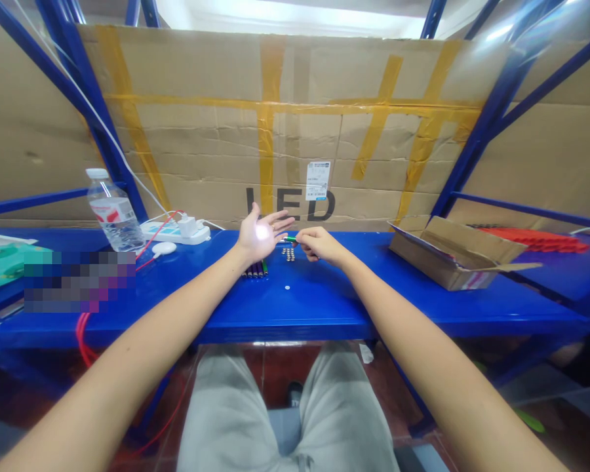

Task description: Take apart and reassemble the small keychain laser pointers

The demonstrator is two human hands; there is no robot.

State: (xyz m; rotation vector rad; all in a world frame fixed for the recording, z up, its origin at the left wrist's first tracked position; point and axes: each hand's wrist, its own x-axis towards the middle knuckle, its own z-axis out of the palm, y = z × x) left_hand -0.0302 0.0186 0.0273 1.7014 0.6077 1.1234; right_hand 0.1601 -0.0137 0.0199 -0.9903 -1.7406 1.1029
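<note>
My left hand (250, 244) is held above the table with its palm turned up and its fingers spread, and a bright round spot of light falls on the palm. My right hand (323, 246) pinches a small green flashlight (290, 239), its far end pointing at the left hand. Below the hands, several small silvery metal pieces (288, 255) stand in short rows. A row of slim dark purple and green tubes (255, 270) lies under the left wrist, partly hidden by it. One small pale disc (288, 287) sits nearer the table's front edge.
On the blue table (285, 311), an open cardboard box (442, 262) stands right, with orange-red items (535, 239) behind it. Leftward are a water bottle (115, 213), a white power strip (196, 233), red cables (83, 334) and a green packet (10, 265). Taped cardboard (216, 151) closes off the back.
</note>
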